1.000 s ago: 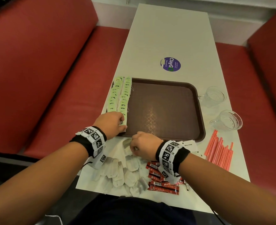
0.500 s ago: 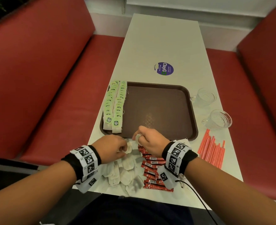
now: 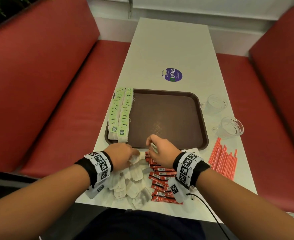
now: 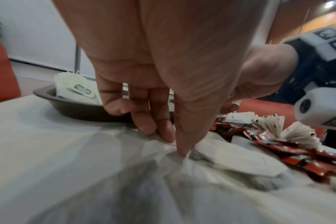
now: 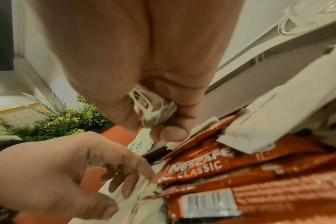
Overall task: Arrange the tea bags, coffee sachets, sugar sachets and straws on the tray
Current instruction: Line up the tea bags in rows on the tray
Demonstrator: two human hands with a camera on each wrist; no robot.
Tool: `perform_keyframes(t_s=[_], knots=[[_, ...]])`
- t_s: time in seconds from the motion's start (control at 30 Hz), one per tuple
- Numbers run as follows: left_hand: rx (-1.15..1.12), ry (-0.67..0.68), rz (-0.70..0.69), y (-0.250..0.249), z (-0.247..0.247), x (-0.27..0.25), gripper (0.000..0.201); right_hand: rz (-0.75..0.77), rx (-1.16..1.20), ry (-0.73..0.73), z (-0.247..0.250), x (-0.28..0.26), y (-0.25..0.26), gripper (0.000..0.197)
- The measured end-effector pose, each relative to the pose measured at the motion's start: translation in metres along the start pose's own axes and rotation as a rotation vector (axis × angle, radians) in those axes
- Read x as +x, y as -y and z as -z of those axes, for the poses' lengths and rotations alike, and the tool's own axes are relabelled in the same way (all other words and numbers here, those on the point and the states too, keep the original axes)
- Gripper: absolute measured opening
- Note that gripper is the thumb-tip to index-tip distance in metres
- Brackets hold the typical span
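A person's right hand (image 3: 161, 149) is pinching a tea bag (image 5: 153, 109) in curled fingers (image 5: 171, 133) just above the tray's (image 3: 204, 129) near rim, apparently to extend the two rows of tea bags (image 3: 121, 115) lining its left side, while the left hand (image 3: 121, 154) is pressing fingertips (image 4: 180, 150) into the loose pile (image 3: 134, 184) on the counter (image 3: 168, 49), seemingly picking the next.

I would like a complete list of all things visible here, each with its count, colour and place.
tray: one, brown, table centre
tea bags on tray: two rows, green tags, tray's left side
loose tea bags: a pile, white, near table edge
coffee sachets: a pile, red, right of loose tea bags
straws: a bundle, red, right of tray
glass cups: two, clear, right of tray
sticker: one, purple, beyond tray
left hand: touches loose tea bags
right hand: holds a tea bag
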State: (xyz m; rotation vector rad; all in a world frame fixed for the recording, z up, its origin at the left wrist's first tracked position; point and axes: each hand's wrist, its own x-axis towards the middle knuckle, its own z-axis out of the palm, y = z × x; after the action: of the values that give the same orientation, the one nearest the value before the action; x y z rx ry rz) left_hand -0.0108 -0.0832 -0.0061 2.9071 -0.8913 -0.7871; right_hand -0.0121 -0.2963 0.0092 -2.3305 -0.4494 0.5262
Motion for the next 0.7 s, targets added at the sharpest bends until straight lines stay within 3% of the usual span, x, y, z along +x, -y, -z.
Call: perform_keyframes(t_s=[0.13,0.33,0.5,0.57,0.7], knots=[[0.030,0.060,-0.054,0.004,0.004,0.003,0.054,-0.033,-0.026,0.049,0.002,0.003,0.003,0.012],[0.087,0.000,-0.024,0.007,0.003,0.001,0.027,-0.067,0.024,0.141,0.004,0.008,0.011,0.038],[0.035,0.002,0.017,0.009,0.004,0.001,0.036,-0.050,0.049,0.135,0.001,0.011,0.008,0.037],[0.056,-0.016,0.060,0.008,0.006,0.000,0.040,-0.049,0.008,0.123,0.002,0.013,0.008,0.034],[0.250,-0.070,0.286,0.000,0.012,-0.005,0.062,-0.054,-0.001,0.138,0.002,0.016,0.009,0.031]])
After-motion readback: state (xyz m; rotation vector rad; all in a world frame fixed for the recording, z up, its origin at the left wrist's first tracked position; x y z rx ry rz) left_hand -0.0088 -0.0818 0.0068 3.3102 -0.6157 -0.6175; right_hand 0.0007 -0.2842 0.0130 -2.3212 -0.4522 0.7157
